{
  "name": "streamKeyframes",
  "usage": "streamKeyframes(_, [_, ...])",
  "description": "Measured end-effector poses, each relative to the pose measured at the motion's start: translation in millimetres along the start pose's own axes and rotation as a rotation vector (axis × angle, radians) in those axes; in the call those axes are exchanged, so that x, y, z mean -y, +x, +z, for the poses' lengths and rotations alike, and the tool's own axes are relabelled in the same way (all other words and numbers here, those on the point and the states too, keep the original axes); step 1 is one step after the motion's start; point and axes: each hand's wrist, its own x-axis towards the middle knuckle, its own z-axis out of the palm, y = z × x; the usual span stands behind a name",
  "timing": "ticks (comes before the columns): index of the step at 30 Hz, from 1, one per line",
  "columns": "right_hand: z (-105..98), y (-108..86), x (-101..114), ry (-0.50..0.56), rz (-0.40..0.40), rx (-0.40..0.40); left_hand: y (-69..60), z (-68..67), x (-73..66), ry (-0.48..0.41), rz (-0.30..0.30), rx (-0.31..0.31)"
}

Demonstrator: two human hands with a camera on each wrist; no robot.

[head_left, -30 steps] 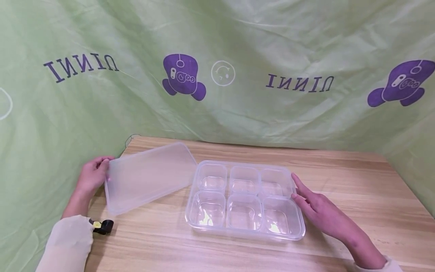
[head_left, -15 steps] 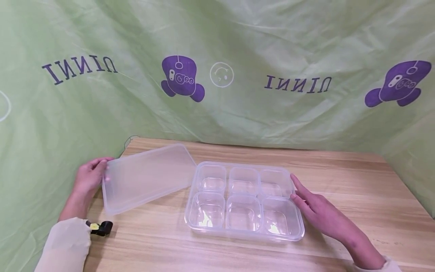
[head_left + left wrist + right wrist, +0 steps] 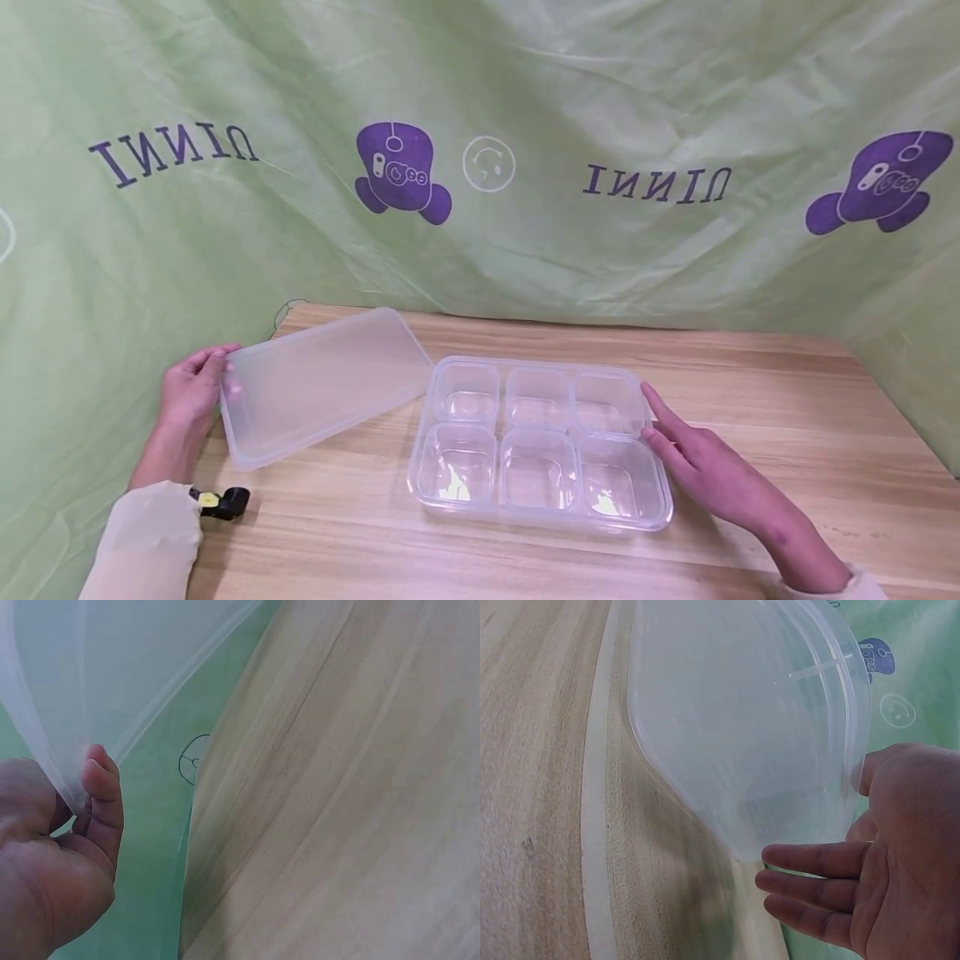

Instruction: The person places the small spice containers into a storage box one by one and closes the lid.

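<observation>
A clear plastic storage box (image 3: 540, 510) with several small clear containers (image 3: 538, 471) inside stands on the table in the head view. My right hand (image 3: 712, 475) rests at its right side, fingers mostly straight against the rim and wall. From the right wrist view, the box wall (image 3: 727, 712) is beside the extended fingers (image 3: 817, 859). To the left, my left hand (image 3: 191, 392) pinches the left corner of a frosted rectangular lid (image 3: 322, 387), held tilted. The left wrist view has the lid (image 3: 150, 652) between thumb and fingers. The lid's right end lies close to the box's left rim.
The wooden table (image 3: 337, 533) runs up to a green printed curtain (image 3: 525, 250) at the back and sides. A black strap with a yellow piece (image 3: 221, 502) is at my left sleeve.
My left hand has moved slightly left with the lid, whose far edge has risen a little. The box and my right hand stay in place.
</observation>
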Motion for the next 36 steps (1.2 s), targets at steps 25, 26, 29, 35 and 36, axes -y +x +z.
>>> streamKeyframes(25, [1.1, 1.0, 0.8, -0.018, -0.001, -0.020, -9.8, 13.9, -14.3, -0.311, -0.096, 0.039])
streamKeyframes(26, [1.0, 1.2, 0.7, -0.017, 0.001, -0.020, -10.4, 16.0, -15.8, -0.318, -0.097, 0.049])
streamKeyframes(29, [1.1, 0.7, 0.7, -0.010, 0.007, -0.017, -12.0, 23.4, -21.0, -0.352, -0.084, 0.087])
streamKeyframes(35, [0.2, 0.3, 1.1, 0.001, -0.007, -0.022, -19.1, 42.6, -32.7, -0.392, -0.033, 0.137])
streamKeyframes(36, [-0.2, 0.5, 1.2, 0.002, -0.011, -0.025, -20.5, 46.3, -34.4, -0.391, -0.018, 0.148])
